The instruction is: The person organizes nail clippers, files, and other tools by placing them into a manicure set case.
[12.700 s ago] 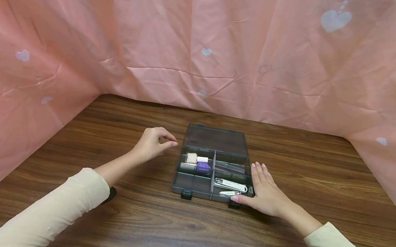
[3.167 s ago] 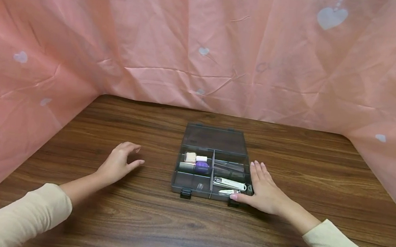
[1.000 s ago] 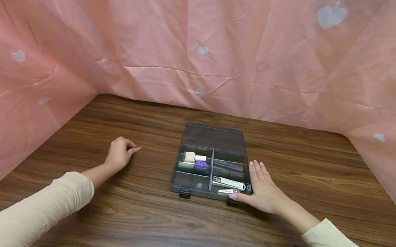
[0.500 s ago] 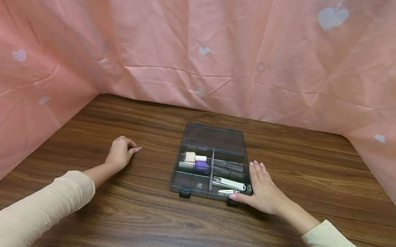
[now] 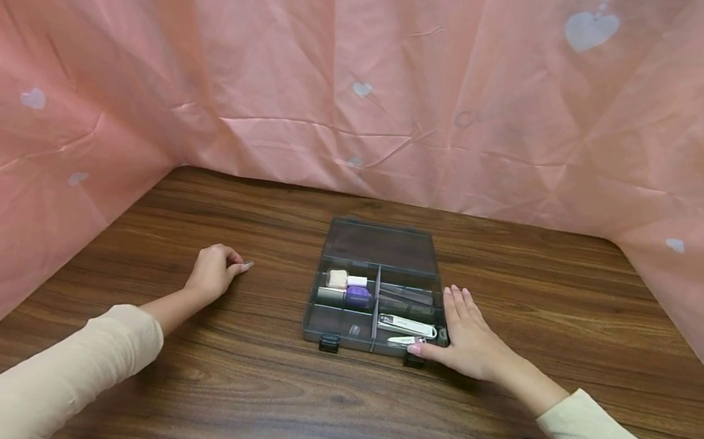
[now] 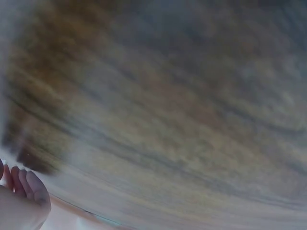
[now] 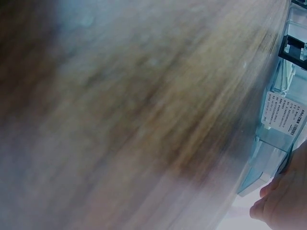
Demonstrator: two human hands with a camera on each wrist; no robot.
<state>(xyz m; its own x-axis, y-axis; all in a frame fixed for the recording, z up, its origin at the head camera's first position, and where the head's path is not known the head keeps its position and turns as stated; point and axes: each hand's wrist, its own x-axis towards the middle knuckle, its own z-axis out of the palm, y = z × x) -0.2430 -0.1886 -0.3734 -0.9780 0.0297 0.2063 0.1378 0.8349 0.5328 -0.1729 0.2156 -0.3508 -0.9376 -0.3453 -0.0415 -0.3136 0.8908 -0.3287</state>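
My left hand [image 5: 212,276] is on the left part of the table, pinching a small clear piece [image 5: 248,263] between thumb and finger; its exact kind is too small to tell. In the left wrist view only part of that hand [image 6: 26,199] shows, low at the left. An open grey see-through box [image 5: 338,340] lies mid-table. My right hand [image 5: 475,338] rests against its right side, fingers straight, thumb on the front corner. Another small clear piece [image 5: 354,331] lies in the front left compartment. The front right one holds a large nail clipper [image 5: 408,326] and a small one [image 5: 402,340].
In the back left compartment are a cream nail polish bottle [image 5: 337,279] and a purple one [image 5: 358,295]. Dark flat strips [image 5: 405,295] lie in the back right compartment. The lid [image 5: 382,245] lies folded back. A pink curtain [image 5: 403,109] encloses the table [image 5: 279,399].
A small clear piece has appeared in the front left compartment since the earliest frame. My left hand moved left from the box and now pinches another. The right hand has stayed put.
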